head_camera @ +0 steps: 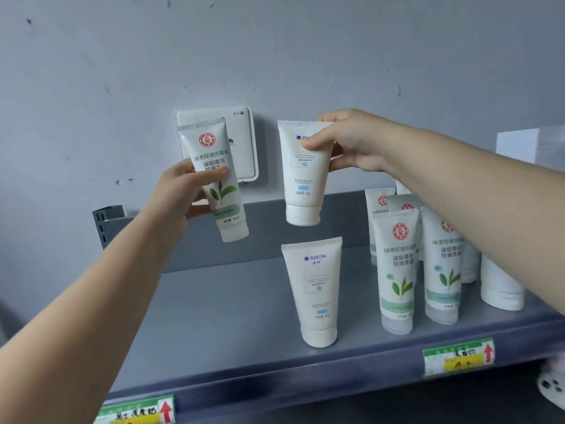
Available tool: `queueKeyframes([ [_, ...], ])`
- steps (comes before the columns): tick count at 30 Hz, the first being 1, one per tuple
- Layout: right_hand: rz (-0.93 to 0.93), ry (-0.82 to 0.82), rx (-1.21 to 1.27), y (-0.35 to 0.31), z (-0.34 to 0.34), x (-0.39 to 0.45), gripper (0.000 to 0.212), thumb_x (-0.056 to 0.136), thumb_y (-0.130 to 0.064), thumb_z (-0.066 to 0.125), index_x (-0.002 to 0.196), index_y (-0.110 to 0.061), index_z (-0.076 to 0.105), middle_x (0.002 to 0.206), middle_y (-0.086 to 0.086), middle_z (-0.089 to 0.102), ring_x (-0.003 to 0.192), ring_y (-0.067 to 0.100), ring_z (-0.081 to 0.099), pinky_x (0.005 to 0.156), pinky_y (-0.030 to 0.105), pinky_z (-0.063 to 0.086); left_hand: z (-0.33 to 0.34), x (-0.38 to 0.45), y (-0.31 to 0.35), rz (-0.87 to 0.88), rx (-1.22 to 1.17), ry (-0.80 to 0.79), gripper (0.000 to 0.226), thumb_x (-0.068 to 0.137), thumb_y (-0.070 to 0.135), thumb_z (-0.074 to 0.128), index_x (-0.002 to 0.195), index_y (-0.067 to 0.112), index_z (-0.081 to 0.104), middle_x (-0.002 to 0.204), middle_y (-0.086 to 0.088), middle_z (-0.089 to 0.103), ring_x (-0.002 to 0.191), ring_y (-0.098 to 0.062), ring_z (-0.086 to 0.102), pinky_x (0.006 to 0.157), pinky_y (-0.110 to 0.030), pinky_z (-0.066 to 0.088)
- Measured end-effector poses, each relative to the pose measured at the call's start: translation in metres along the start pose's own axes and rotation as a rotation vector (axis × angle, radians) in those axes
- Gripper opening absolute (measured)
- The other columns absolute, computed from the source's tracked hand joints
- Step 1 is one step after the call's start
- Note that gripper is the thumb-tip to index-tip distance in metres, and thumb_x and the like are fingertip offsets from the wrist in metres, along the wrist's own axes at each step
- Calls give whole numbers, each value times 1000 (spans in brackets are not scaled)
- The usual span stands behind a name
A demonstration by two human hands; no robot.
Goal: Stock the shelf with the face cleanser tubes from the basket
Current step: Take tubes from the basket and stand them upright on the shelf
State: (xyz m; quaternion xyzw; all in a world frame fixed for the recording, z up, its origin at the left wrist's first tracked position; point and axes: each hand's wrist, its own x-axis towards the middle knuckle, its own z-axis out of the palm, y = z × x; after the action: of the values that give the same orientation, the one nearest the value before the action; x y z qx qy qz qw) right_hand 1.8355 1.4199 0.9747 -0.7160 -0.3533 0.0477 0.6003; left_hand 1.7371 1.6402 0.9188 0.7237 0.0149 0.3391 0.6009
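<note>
My left hand grips a white tube with a green leaf and red seal, held cap-down above the left half of the grey shelf. My right hand pinches the top of a plain white blue-print tube, which hangs cap-down above the shelf's middle. Directly below it, a matching blue-print tube stands on its cap. To the right, several green-leaf tubes stand on their caps, partly hidden by my right forearm. The basket is out of view.
A white wall-mounted box hangs behind the left-hand tube. A white box stands at the far right. Price labels with red arrows sit on the shelf's front edge. A grey upright bracket ends the shelf at the left.
</note>
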Motion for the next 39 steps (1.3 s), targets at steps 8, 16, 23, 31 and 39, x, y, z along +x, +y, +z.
queueKeyframes([
  [8,63,-100,-419,31,5,22,15,79,-5,69,94,-4,67,84,7,64,76,18,60,72,28,56,5,13,-23,-57,84,4,11,81,12,67,85,21,65,85,-1,68,72,-19,65,63,-30,52],
  [16,97,-308,-682,49,20,22,18,76,-9,75,93,-4,72,86,6,70,79,22,69,80,30,57,22,18,-32,-83,135,-19,11,80,10,68,83,21,64,85,-1,69,74,-17,67,54,-24,54],
  [23,169,-442,-819,61,36,24,7,75,-13,76,76,-15,69,73,-3,65,75,25,68,79,24,55,29,23,-28,-62,145,-28,11,81,9,68,82,20,64,81,1,69,62,-9,67,51,-21,54],
  [31,194,-465,-878,64,34,21,16,80,-8,70,69,-14,60,69,-1,61,51,14,62,71,19,51,39,25,-28,-62,150,-62,12,80,11,69,88,18,65,85,1,70,65,-9,69,53,-21,55],
  [39,186,-486,-875,63,34,17,8,80,-7,70,85,-8,64,70,-1,60,55,11,62,69,23,55,48,25,-19,-34,162,-76,13,80,9,69,91,16,65,85,0,70,62,-6,68,51,-19,54],
])
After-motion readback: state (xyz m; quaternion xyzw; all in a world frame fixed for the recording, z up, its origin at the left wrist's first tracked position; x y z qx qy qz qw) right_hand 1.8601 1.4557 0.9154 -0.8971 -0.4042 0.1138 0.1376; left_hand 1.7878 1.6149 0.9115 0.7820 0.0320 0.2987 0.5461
